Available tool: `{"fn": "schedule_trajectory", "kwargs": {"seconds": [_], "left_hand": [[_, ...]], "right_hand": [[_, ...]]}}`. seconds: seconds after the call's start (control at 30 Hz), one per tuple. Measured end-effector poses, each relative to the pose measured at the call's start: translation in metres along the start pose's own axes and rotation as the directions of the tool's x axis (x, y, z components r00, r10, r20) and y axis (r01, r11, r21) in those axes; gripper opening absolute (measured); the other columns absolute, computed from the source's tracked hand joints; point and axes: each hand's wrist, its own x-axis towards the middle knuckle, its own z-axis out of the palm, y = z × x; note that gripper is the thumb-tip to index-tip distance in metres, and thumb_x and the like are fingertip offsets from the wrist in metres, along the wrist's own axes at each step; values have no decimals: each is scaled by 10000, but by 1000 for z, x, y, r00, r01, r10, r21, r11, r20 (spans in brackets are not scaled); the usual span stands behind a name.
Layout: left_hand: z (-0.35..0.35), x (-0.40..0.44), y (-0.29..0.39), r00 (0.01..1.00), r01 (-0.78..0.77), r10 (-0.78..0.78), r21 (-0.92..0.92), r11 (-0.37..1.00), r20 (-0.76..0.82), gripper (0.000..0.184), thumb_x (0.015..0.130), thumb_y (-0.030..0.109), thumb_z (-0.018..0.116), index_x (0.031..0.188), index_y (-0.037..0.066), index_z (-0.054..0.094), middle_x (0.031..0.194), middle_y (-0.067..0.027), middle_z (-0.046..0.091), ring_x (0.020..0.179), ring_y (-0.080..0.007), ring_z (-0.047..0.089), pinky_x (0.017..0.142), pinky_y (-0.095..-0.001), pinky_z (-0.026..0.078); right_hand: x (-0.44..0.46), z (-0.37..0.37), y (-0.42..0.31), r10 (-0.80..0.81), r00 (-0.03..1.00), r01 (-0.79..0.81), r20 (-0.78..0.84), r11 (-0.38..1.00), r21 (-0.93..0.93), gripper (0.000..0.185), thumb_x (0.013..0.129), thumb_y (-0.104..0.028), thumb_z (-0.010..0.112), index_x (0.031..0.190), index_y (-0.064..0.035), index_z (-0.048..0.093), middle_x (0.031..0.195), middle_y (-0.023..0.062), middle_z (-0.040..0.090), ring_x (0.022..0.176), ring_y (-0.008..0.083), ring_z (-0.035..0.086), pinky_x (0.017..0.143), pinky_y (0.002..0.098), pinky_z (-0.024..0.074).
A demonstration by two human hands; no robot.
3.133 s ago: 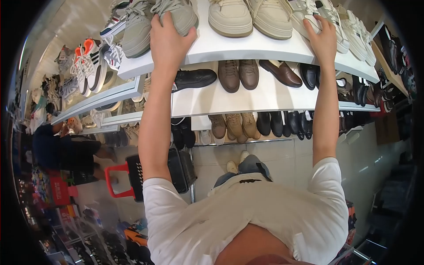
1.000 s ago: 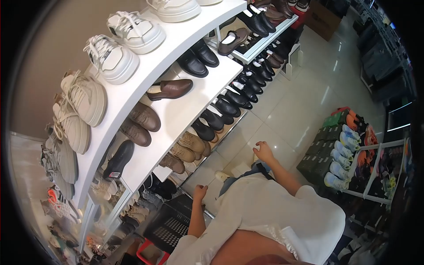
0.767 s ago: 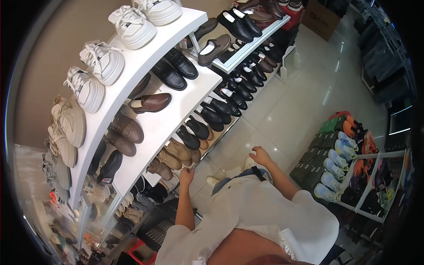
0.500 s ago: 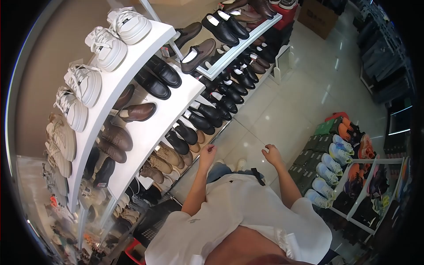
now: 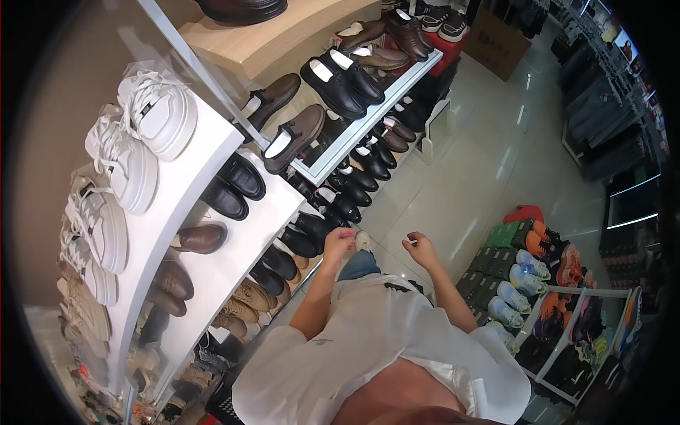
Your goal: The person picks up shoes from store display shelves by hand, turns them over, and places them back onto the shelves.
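Note:
My left hand (image 5: 339, 244) is in front of my waist, its fingers loosely bent and apart, with nothing visible in it. It appears nearest to the black shoes on the low rack (image 5: 299, 241). To its right, my right hand (image 5: 421, 249) hovers above the tiled floor, empty, thumb and fingers apart. White sneakers (image 5: 159, 113) stand on the curved white top shelf (image 5: 202, 152) at the left. Black loafers (image 5: 244, 176) and a brown loafer (image 5: 202, 239) sit on the white shelf below.
A glass-edged shelf (image 5: 375, 117) holds black and brown shoes at the upper middle. Stacked dark green boxes (image 5: 484, 259) and bright sneakers (image 5: 528, 276) stand at the right beside a white-framed rack (image 5: 545, 354). A cardboard box (image 5: 496, 42) and hanging clothes (image 5: 602, 120) are farther back.
Both hands have left the shoes on the top shelf and come down in front of my body. The view has turned right and moved along the shelves, showing more floor and the sneaker rack.

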Motion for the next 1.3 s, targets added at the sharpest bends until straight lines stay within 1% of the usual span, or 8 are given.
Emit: {"fn": "schedule_trajectory", "kwargs": {"seconds": [0.33,0.53,0.83,1.1,1.17,1.2,1.27,1.3], "left_hand": [[4,78,100,995,42,-52,-116,992,-89,219,918,154,626,1080,7,624,993,-70,655,834,-144,634,711,-267,508],[4,77,115,981,6,-39,-172,985,-188,276,930,212,617,1113,5,609,1023,-77,646,876,-153,629,750,-285,512],[48,86,114,831,-149,-62,-328,933,-553,305,940,223,608,1136,-10,591,1038,-89,646,876,-167,637,754,-293,522],[113,124,154,760,-273,9,-307,912,-650,336,948,250,602,1154,-15,576,1089,-108,630,942,-183,629,788,-302,516],[121,133,175,735,-300,68,-233,925,-675,397,951,288,608,1198,-17,548,1157,-108,598,1040,-192,597,866,-314,494],[123,137,186,742,-328,107,-218,919,-662,478,963,295,586,1305,-19,469,1250,-127,549,1149,-212,543,948,-336,459],[124,139,212,797,-442,152,-394,806,-584,626,925,241,661,1404,-16,352,1360,-141,465,1228,-209,483,981,-339,425],[125,138,224,793,-439,143,-395,807,-592,626,925,241,661,1404,-16,352,1360,-141,465,1228,-209,483,981,-339,425]], "right_hand": [[186,-27,-169,-297,930,339,-216,919,200,378,829,-248,722,1067,26,614,1046,198,665,938,295,676,793,373,533],[315,-25,-272,-594,748,621,-296,784,-4,734,786,-299,756,1311,83,412,1245,278,500,1154,413,513,959,442,438],[420,7,-323,-653,748,610,-120,747,-264,761,740,-277,791,1289,62,387,1157,249,510,1082,422,493,896,509,401],[402,-49,-321,-698,706,698,-118,715,-49,639,722,-243,803,1183,41,466,1075,259,565,1047,421,527,885,495,421],[377,-85,-316,-554,833,533,4,803,265,645,722,-262,811,1180,44,474,1044,242,600,1014,380,584,867,462,463],[368,-102,-313,-482,865,401,137,830,387,641,754,-260,819,1208,39,480,1061,154,627,907,264,647,801,362,514],[355,-122,-304,-416,786,-80,457,665,742,553,826,-218,758,1242,21,482,1097,126,613,917,176,629,815,313,520],[347,-130,-301,-414,781,-89,468,668,739,553,826,-218,758,1242,21,482,1097,126,613,917,176,629,815,313,520]]}}
